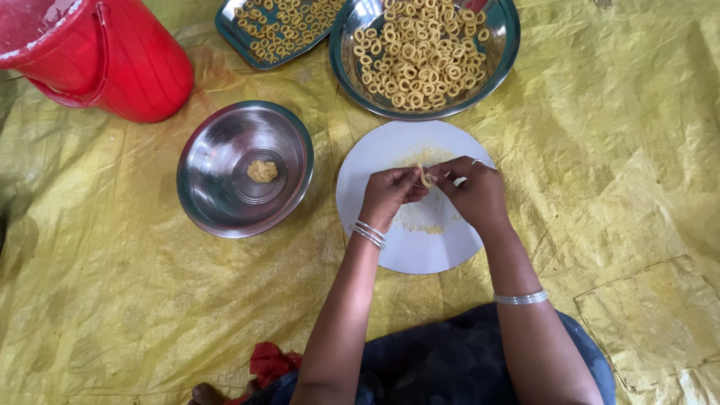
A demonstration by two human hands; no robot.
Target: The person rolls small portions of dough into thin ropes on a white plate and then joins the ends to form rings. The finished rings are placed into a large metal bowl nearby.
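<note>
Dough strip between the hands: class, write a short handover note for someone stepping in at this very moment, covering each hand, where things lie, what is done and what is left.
Left hand and right hand: both pinch one thin dough strip over the white round board, which carries crumbs.
Done: many dough rings fill the large steel bowl and the steel tray at the top.
Left: one small dough lump sits in the smaller steel bowl; the strip is not yet a closed ring.
Red bucket stands at the upper left on the yellow sheet.
</note>
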